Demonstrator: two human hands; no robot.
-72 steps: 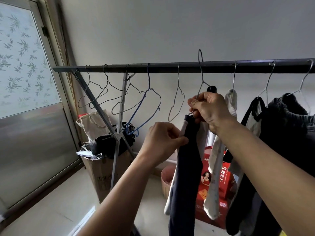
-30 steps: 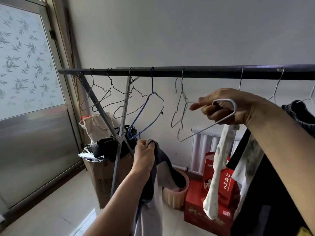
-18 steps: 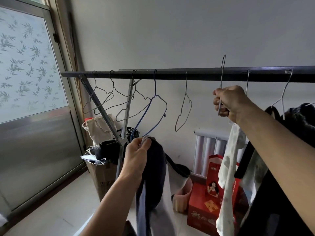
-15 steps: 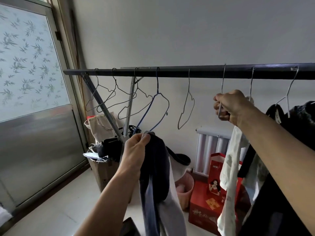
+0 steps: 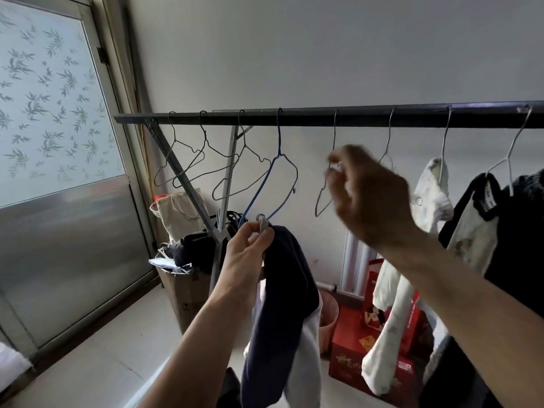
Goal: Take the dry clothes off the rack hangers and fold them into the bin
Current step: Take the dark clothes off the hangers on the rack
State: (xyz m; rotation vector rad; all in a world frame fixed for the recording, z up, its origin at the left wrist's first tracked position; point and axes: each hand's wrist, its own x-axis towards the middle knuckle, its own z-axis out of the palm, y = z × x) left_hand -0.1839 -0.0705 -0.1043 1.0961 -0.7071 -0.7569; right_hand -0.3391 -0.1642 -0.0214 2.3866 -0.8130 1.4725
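Observation:
My left hand point(image 5: 250, 254) pinches the top edge of a navy and white garment point(image 5: 285, 319) that hangs down below the dark rack bar point(image 5: 323, 117). My right hand point(image 5: 368, 198) is blurred in mid-air in front of two bare wire hangers, fingers loosely curled and holding nothing. Several empty wire hangers point(image 5: 206, 169) hang at the left end of the bar, one of them blue point(image 5: 279, 178). A white patterned garment point(image 5: 432, 201) and a black and white garment point(image 5: 482, 219) hang on hangers to the right.
A cardboard box point(image 5: 182, 293) stuffed with bags stands under the rack's left leg point(image 5: 226, 187). Red boxes point(image 5: 371, 357) and a pink bin point(image 5: 328, 316) sit on the floor by a white radiator point(image 5: 357, 269). A frosted door point(image 5: 53, 136) is on the left.
My right hand has let go of the bare hanger, which now hangs on the bar, and has moved left and down. My left hand still holds the navy garment.

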